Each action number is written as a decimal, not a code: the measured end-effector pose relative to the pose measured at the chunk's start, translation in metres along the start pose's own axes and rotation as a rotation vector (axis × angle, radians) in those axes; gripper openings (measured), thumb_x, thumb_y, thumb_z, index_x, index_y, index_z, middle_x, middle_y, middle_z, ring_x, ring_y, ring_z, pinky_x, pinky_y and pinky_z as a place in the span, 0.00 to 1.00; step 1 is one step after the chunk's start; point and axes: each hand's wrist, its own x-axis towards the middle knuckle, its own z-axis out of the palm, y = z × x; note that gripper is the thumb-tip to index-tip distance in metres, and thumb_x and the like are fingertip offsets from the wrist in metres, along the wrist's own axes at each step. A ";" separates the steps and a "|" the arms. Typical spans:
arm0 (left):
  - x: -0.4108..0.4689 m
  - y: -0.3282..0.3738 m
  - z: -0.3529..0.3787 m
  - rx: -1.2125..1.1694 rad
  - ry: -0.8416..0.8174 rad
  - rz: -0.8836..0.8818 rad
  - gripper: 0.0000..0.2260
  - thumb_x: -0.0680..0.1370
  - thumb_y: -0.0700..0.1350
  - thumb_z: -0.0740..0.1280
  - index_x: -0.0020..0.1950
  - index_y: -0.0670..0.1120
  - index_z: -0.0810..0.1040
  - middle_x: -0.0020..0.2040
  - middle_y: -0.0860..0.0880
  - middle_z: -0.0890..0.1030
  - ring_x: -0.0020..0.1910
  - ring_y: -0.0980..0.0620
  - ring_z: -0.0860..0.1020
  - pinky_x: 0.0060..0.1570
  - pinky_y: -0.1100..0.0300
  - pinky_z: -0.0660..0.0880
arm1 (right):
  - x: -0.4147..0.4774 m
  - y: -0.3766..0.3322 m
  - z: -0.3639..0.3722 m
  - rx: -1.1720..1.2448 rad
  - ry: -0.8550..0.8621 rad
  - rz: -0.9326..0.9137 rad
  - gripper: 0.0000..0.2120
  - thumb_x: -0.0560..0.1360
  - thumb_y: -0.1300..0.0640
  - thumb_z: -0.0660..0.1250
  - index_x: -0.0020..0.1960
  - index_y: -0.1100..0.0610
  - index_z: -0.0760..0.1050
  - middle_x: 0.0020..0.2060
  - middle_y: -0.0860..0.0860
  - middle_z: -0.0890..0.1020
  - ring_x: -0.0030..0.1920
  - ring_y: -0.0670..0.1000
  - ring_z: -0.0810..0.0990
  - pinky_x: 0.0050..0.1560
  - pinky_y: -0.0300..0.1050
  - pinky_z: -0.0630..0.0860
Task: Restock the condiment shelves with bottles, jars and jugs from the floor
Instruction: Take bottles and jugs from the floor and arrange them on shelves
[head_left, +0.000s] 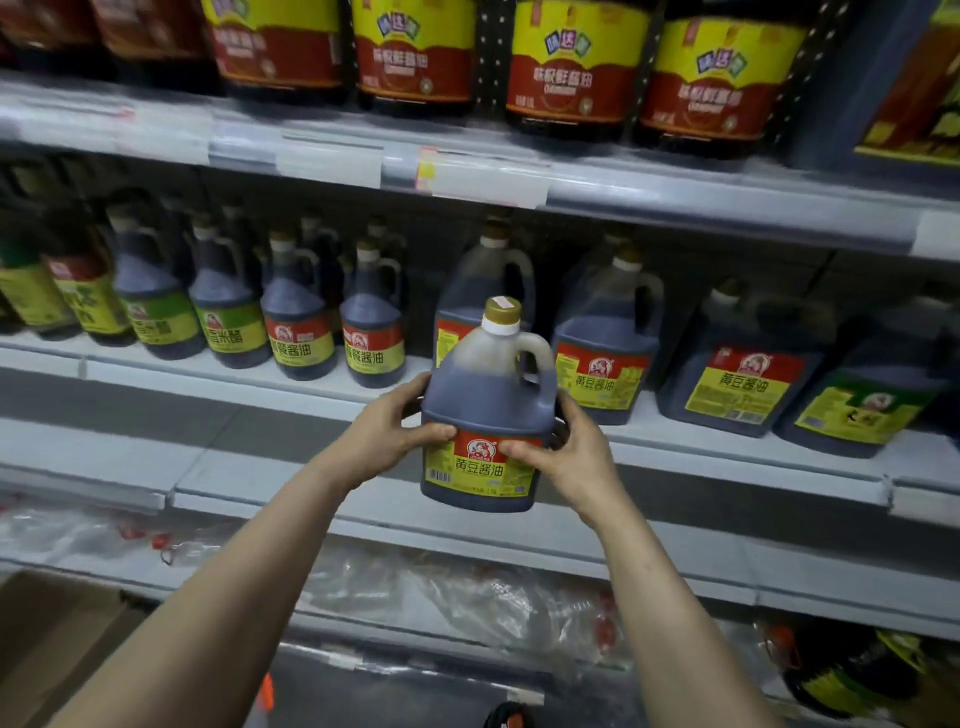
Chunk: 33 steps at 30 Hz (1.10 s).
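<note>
Left hand and right hand are both clamped round the lower body of a soy-sauce jug. Thumbs are laid on the front label; the other fingers are hidden behind it. The jug is held upright in the air, just in front of the middle shelf edge. It is lined up with a same-label jug standing behind it, between the small bottles on the left and another big jug on the right. Judged heavy: dark liquid is filled to the shoulder, so weight sits low and sloshing is to be expected. The plastic wall is judged stiff but slightly squeezable, and the smooth surface and glossy label are likely slippery. The best hold is judged to be the moulded handle plus a palm under the base; the two-sided clamp is adequate for a short push onto the shelf. The cap is not to be used for lifting. Not seen: the jug's underside, free depth of the slot behind it, cap seal state. Lower-shelf goods are blurred under clear wrap and cannot be identified. A cardboard box is cut off at bottom left; floor stock is not in view.
</note>
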 end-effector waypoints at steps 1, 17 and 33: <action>0.007 0.002 -0.003 0.019 0.008 0.009 0.27 0.74 0.43 0.74 0.69 0.56 0.70 0.62 0.63 0.79 0.64 0.63 0.76 0.59 0.66 0.75 | 0.009 -0.002 0.000 -0.008 0.005 -0.018 0.32 0.64 0.56 0.84 0.61 0.41 0.73 0.57 0.42 0.83 0.58 0.45 0.82 0.59 0.53 0.80; 0.078 -0.007 -0.036 0.108 0.045 -0.007 0.34 0.74 0.43 0.74 0.77 0.46 0.63 0.70 0.51 0.75 0.69 0.55 0.73 0.66 0.54 0.74 | 0.082 -0.004 0.016 -0.107 0.056 -0.027 0.32 0.65 0.53 0.82 0.64 0.42 0.71 0.56 0.37 0.80 0.58 0.42 0.79 0.60 0.52 0.80; 0.079 -0.027 0.001 0.271 0.216 -0.029 0.47 0.65 0.42 0.82 0.77 0.45 0.58 0.66 0.47 0.77 0.62 0.48 0.77 0.61 0.52 0.76 | 0.067 0.001 0.039 -0.421 0.092 0.090 0.50 0.67 0.54 0.81 0.79 0.50 0.54 0.67 0.52 0.77 0.66 0.56 0.76 0.66 0.55 0.74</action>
